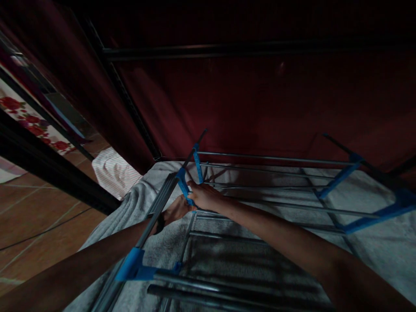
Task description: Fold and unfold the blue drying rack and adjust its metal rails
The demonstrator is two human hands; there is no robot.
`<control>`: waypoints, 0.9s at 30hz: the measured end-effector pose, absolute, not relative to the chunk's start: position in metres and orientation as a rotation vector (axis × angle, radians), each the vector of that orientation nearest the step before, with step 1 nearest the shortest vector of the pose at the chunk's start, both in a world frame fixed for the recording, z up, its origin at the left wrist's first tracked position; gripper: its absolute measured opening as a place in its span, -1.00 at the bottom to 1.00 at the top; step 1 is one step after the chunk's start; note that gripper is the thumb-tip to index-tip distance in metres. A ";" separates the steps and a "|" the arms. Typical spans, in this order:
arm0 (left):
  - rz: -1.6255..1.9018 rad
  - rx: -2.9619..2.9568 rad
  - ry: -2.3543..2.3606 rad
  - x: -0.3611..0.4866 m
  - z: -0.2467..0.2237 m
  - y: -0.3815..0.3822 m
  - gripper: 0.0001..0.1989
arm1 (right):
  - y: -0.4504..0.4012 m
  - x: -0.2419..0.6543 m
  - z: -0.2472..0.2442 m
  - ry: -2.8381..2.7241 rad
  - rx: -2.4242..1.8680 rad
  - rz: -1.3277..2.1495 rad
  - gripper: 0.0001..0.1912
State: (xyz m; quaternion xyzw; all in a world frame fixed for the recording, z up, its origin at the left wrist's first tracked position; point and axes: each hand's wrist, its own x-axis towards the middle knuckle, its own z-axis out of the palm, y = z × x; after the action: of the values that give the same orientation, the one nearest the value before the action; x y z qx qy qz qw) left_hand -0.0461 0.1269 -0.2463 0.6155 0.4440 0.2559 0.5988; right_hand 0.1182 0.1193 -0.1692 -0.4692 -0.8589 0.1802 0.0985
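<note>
A rack of grey metal tubes (276, 158) with blue plastic joints lies on a grey blanket. My right hand (206, 197) is closed around a blue joint (183, 184) at the rack's left side, thumb toward its top. Just below and left, my left hand (178, 209) has its fingers at the lower end of the same joint, where a tube meets it. More blue joints show at the near left (134, 266) and at the right (383, 214). Several parallel tubes run from the left joints to the right ones.
Behind the rack hangs dark red cloth (243, 108) on a black metal frame (195, 51). The grey blanket (130, 208) spreads under everything. At the left are a tiled floor (42, 216), a striped cloth (113, 171) and a floral cloth (32, 121) beyond a black bar.
</note>
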 end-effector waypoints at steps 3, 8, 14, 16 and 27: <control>0.620 1.392 1.036 -0.046 -0.245 0.129 -0.74 | 0.112 0.120 -0.162 -2.548 -1.422 0.487 -0.50; 0.628 1.313 1.040 -0.051 -0.252 0.134 -0.84 | 0.067 0.147 -0.165 -2.571 -1.061 0.065 -0.57; 0.561 1.351 1.118 -0.056 -0.260 0.136 -0.83 | 0.033 0.194 -0.232 -2.768 -1.280 0.175 -0.68; 0.551 1.375 1.140 -0.056 -0.260 0.137 -0.81 | 0.039 0.200 -0.253 -2.716 -1.502 0.217 -0.66; 0.445 1.539 1.164 -0.055 -0.254 0.137 -0.82 | 0.049 0.194 -0.276 -2.812 -1.274 0.136 -0.63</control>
State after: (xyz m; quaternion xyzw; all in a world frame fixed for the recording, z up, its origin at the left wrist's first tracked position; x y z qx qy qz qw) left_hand -0.0549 0.1365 -0.2541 0.6499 0.4914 0.1879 0.5485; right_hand 0.1940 0.0488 -0.2755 -0.4123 -0.9096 0.0442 0.0258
